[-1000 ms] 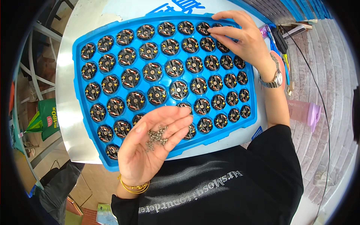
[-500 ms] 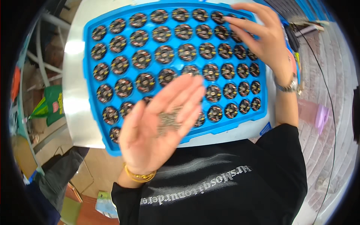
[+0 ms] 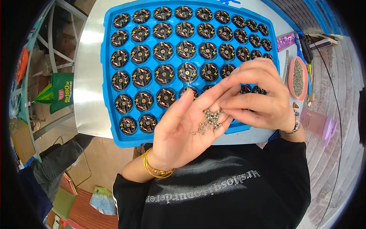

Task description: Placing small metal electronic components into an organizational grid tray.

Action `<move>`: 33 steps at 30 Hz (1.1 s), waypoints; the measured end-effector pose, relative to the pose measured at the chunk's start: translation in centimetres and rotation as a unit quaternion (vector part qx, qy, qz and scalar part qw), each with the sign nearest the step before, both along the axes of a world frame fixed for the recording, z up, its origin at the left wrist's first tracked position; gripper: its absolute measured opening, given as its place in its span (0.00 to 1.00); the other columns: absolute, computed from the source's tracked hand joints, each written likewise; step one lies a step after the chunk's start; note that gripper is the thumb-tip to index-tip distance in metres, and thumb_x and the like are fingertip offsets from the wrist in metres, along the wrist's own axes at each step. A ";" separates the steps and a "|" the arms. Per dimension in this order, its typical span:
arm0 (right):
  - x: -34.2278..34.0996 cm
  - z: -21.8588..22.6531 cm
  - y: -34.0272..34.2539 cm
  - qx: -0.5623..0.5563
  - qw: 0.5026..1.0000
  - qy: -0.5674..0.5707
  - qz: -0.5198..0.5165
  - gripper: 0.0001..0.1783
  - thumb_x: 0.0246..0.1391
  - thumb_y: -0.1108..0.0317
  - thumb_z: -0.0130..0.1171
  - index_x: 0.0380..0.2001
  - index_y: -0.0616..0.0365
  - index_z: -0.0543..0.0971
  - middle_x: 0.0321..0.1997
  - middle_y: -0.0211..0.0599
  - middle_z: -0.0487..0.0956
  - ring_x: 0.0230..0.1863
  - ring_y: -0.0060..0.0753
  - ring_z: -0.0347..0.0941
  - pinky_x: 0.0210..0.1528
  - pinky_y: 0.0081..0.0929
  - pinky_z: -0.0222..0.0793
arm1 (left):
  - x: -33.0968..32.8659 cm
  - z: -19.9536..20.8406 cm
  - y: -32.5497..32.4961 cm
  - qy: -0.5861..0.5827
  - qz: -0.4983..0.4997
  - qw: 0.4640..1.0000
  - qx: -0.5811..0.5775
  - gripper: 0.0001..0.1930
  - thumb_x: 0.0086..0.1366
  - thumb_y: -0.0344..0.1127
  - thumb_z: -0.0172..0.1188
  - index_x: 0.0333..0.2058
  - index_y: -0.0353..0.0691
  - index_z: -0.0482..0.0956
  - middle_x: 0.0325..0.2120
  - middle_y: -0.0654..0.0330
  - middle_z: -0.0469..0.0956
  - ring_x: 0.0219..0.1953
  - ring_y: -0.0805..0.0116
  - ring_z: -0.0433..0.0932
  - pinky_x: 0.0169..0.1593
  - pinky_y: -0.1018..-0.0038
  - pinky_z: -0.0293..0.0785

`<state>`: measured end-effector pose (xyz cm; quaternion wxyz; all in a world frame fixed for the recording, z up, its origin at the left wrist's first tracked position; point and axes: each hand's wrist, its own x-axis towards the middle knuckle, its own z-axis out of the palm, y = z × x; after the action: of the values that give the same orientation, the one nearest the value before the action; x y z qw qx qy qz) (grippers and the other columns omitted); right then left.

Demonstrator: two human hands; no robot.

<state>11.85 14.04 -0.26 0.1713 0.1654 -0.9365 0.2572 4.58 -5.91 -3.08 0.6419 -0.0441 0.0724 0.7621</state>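
Note:
My left hand (image 3: 187, 128) is palm up in front of the tray, its fingers stretched out and slightly cupped. A loose pile of small silvery metal pieces (image 3: 211, 121) lies on the palm and fingers; they are too small to name exactly. My right hand (image 3: 263, 99) reaches over from the right, thumb and fingertips pinched together at the edge of the pile. What sits between those fingertips is hidden. Behind both hands, a blue tray (image 3: 108, 87) holds rows of round black discs (image 3: 163, 50) with red, yellow and copper-coloured parts. The hands cover some discs in the near rows.
Right of the tray stands a pink oval bowl (image 3: 297, 78) filled with small metal pieces. A metal-topped table (image 3: 89, 76) carries the tray. A dark cable (image 3: 331, 84) runs down the right side. Another person's leg (image 3: 57, 160) shows at the lower left.
My right hand has come from the tray's far right corner down to my left palm, fingertips now pinched. My left hand has shifted right, and the tray sits further right in view.

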 end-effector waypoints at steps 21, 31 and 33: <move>-1.3 -1.2 7.8 0.178 0.962 0.047 -0.204 0.08 0.42 0.72 0.72 0.28 0.51 0.84 0.46 0.29 0.81 0.52 0.37 0.74 0.53 0.36 0.68 | -0.6 -0.1 -0.4 0.057 -0.033 0.998 -0.013 0.42 0.73 0.56 0.39 0.71 0.27 0.39 0.74 0.42 0.39 0.76 0.53 0.40 0.75 0.63 0.42; -1.9 -2.0 8.1 0.207 0.960 0.025 -0.185 0.08 0.46 0.71 0.71 0.32 0.50 0.86 0.49 0.28 0.82 0.54 0.37 0.74 0.56 0.36 0.67 | -0.7 -0.3 -0.3 0.049 -0.005 0.999 -0.010 0.41 0.74 0.55 0.38 0.71 0.27 0.39 0.73 0.41 0.39 0.76 0.53 0.40 0.75 0.62 0.42; -1.6 -1.9 8.0 0.223 0.958 0.024 -0.179 0.09 0.46 0.71 0.70 0.34 0.50 0.86 0.50 0.28 0.81 0.54 0.37 0.74 0.56 0.36 0.67 | -0.7 -0.2 -0.3 0.049 -0.002 0.999 -0.011 0.42 0.74 0.56 0.38 0.71 0.28 0.39 0.73 0.41 0.39 0.76 0.53 0.40 0.75 0.62 0.42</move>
<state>10.25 22.01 -2.11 0.1955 0.0348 -0.9801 0.0034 3.85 -6.20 -3.30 0.6385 -0.0133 0.1122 0.7613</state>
